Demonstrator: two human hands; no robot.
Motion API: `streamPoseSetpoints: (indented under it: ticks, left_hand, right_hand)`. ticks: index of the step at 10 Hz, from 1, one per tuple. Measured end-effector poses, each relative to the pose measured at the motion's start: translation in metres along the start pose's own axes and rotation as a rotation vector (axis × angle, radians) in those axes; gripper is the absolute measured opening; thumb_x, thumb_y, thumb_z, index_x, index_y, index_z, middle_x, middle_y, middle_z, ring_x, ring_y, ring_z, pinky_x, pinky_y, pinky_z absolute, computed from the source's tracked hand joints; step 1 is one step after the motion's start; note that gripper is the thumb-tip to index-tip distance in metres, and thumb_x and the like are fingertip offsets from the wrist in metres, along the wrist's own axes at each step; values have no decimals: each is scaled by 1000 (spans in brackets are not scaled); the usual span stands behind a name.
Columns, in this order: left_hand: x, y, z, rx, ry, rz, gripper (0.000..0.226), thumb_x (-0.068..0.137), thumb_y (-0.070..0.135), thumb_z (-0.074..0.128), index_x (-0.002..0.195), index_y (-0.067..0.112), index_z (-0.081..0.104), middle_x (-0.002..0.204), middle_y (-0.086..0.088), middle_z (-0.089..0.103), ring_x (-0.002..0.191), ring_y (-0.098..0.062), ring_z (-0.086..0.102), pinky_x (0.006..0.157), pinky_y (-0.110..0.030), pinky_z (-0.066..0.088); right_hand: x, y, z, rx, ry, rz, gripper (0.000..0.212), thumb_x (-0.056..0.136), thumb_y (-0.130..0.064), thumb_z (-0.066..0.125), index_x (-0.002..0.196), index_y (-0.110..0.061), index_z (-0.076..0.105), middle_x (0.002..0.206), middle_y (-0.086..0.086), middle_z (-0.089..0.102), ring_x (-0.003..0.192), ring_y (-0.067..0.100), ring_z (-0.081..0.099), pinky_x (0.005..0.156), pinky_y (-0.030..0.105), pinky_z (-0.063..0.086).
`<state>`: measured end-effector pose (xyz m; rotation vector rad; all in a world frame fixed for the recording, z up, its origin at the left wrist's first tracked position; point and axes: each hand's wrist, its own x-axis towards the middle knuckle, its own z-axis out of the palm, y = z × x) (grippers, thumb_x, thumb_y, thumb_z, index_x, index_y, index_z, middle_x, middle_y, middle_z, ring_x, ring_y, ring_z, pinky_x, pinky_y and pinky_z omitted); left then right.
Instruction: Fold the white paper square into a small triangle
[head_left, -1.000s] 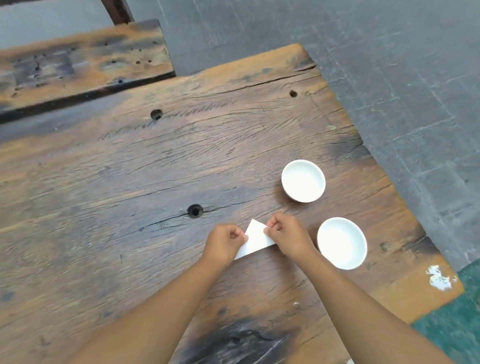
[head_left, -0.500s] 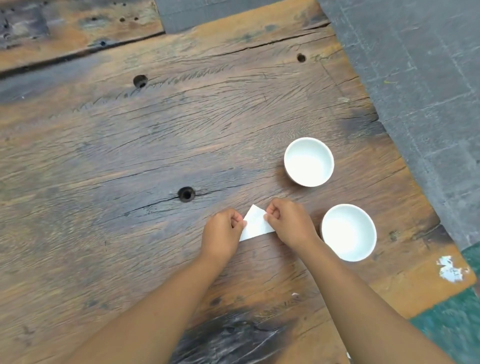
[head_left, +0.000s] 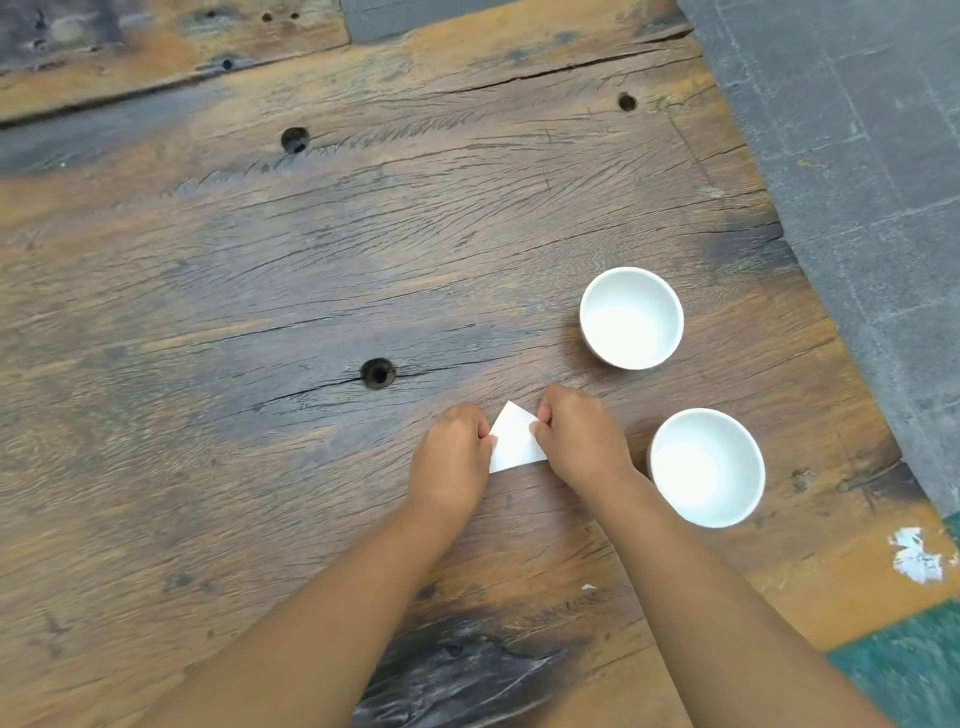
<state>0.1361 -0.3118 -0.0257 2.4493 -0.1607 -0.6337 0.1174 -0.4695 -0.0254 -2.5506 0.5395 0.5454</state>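
Note:
The white paper (head_left: 513, 440) lies on the worn wooden table (head_left: 260, 291) as a small folded triangle, its point aimed away from me. My left hand (head_left: 453, 457) pinches its left edge with curled fingers. On the other side, my right hand (head_left: 582, 436) pinches the right edge. Both hands cover the paper's outer corners, so only its middle and tip show.
Two empty white bowls stand right of my hands, one further away (head_left: 631, 318) and one nearer (head_left: 707, 466). A round hole (head_left: 377, 373) in the wood lies just beyond the paper. The table's right edge drops to a grey floor (head_left: 857, 156).
The camera view has tilted further down, so everything sits higher in the frame. Both hands have kept their grip on the paper, which now looks slightly more upright and narrower.

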Motion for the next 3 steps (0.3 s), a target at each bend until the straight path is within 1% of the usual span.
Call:
streamPoseSetpoints:
  ticks: [1,2,3]
  left_hand:
    - [-2,2,0,3,9,-28,12,90,15,64,87,15,53,92,-2,60,83,-22,55,73,-42,50]
    - [-2,9,-8,10,-35,-70,14,90,15,64,95,13,51,101,-6,61,91,-27,57,78,-43,50]
    - [-7,15,-22,26,-119,-55,17,92,16,60,106,10,53,110,-10,60,101,-31,58,84,-42,49]
  right_hand:
    - [-2,-10,-1,-112,8,-3,20,90,-22,60,107,-14,54,111,10,63,104,33,59,83,41,47]
    - [-7,-25,-7,-262,25,8,26,89,-14,57,114,-13,49,119,12,60,111,33,58,89,41,46]
    - [-17,-42,-16,-266,14,-14,23,89,-11,52,112,-13,51,120,12,61,111,33,59,88,40,45]
